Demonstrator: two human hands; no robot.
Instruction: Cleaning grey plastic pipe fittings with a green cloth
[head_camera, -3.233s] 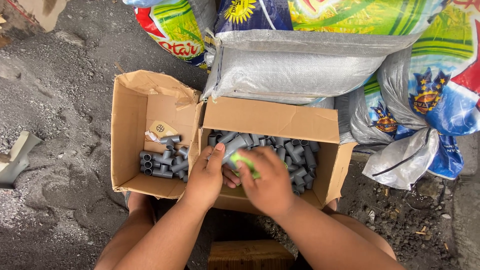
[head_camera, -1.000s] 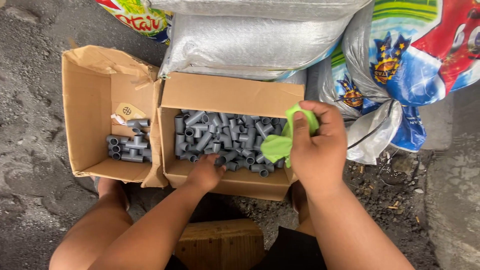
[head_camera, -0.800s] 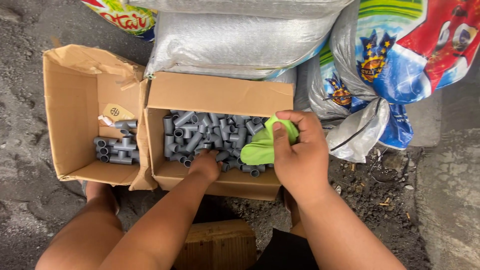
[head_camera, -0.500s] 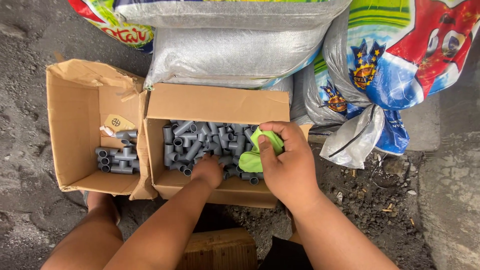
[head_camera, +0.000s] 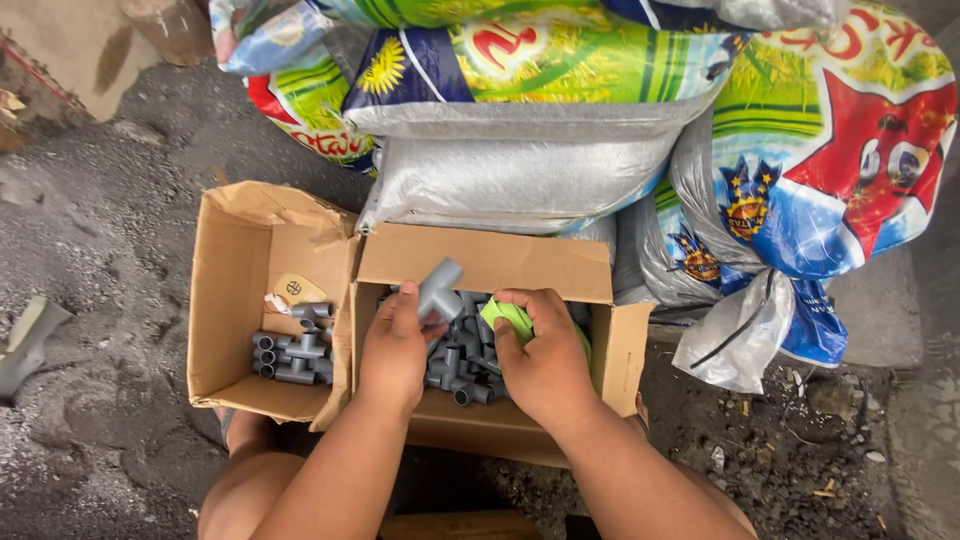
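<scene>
Nearest are the person's knees and forearms, reaching into the right box (head_camera: 500, 262). The left hand (head_camera: 393, 350) grips a grey tee fitting (head_camera: 437, 288) between thumb and fingers, lifted just above the heap of fittings (head_camera: 462, 362) in that box. The right hand (head_camera: 545, 358) is clenched on a green cloth (head_camera: 507, 315) — it rests over the same heap, just beside the left. The left box (head_camera: 240, 260) touches the right one and holds a smaller pile of fittings (head_camera: 294, 350) and a paper tag (head_camera: 297, 291). Beyond the boxes — stacked sacks (head_camera: 520, 170), printed and silver, on gritty ground (head_camera: 90, 220).
</scene>
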